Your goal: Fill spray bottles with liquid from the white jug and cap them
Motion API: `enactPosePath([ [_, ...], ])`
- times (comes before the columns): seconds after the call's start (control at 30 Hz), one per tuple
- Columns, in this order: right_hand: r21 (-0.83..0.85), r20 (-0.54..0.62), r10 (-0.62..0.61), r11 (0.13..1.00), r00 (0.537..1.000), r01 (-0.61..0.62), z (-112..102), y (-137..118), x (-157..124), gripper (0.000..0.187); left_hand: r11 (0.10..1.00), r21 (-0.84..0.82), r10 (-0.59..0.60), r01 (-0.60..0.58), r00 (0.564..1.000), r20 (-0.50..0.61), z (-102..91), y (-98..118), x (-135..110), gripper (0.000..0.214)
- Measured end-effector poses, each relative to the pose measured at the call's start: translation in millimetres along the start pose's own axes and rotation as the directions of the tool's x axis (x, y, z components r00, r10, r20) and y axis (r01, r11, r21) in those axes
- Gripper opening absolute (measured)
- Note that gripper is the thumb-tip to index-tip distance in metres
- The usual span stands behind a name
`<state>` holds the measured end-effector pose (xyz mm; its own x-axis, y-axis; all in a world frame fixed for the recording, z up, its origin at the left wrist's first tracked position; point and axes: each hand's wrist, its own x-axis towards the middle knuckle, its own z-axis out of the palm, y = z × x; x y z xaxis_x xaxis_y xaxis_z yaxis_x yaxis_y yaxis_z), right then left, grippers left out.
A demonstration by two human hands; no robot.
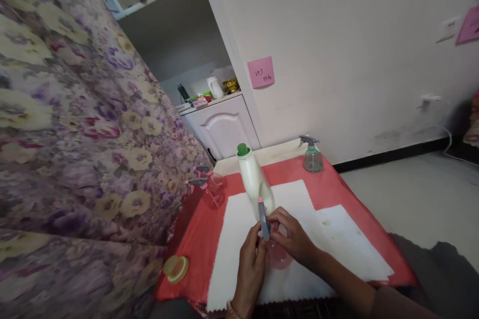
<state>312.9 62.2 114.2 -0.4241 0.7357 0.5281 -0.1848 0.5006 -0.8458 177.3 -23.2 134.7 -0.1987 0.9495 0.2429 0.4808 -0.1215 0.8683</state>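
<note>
A clear pink spray bottle (280, 257) with a grey trigger head and pink nozzle tip stands on the white cloth in front of me. My right hand (294, 235) has its fingers closed round the right side of the trigger head. From the left, my left hand (251, 259) pinches at the same head near the bottle's neck. Just behind stands a large pale-green jug (254, 177), its mouth uncapped and showing green inside. A yellowish round cap (177, 269) lies on the red cloth to the left.
Two pink spray bottles (213, 195) stand at the table's left edge. A greenish spray bottle (313, 160) is at the back right corner. White cloth (235, 249) covers part of the red tablecloth (194, 239). A flowered curtain (93, 159) hangs close on the left.
</note>
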Motion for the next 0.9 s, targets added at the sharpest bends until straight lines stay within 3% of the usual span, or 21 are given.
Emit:
enactPosePath([
  [0.17,-0.018,0.004,0.027,0.999,1.000,-0.027,-1.1,-2.4,0.7,0.021,0.999,-0.001,-0.040,0.040,0.997,-0.059,1.4,3.5,-2.6,0.041],
  [0.33,-0.031,0.112,0.058,0.998,0.992,-0.055,-9.2,-5.9,4.1,0.020,0.998,-0.001,-0.061,0.061,0.997,-0.042,1.8,5.8,-3.3,0.044],
  [0.57,-0.090,0.038,0.078,0.993,0.996,-0.074,-4.1,-7.7,1.8,0.023,0.996,-0.087,-0.042,0.037,0.997,-0.057,-2.9,17.9,0.2,0.038],
  [0.9,-0.057,0.031,0.067,0.996,0.997,-0.066,-3.1,-8.3,2.5,0.027,0.999,-0.028,-0.021,0.020,0.999,-0.041,-6.9,32.8,16.4,0.028],
])
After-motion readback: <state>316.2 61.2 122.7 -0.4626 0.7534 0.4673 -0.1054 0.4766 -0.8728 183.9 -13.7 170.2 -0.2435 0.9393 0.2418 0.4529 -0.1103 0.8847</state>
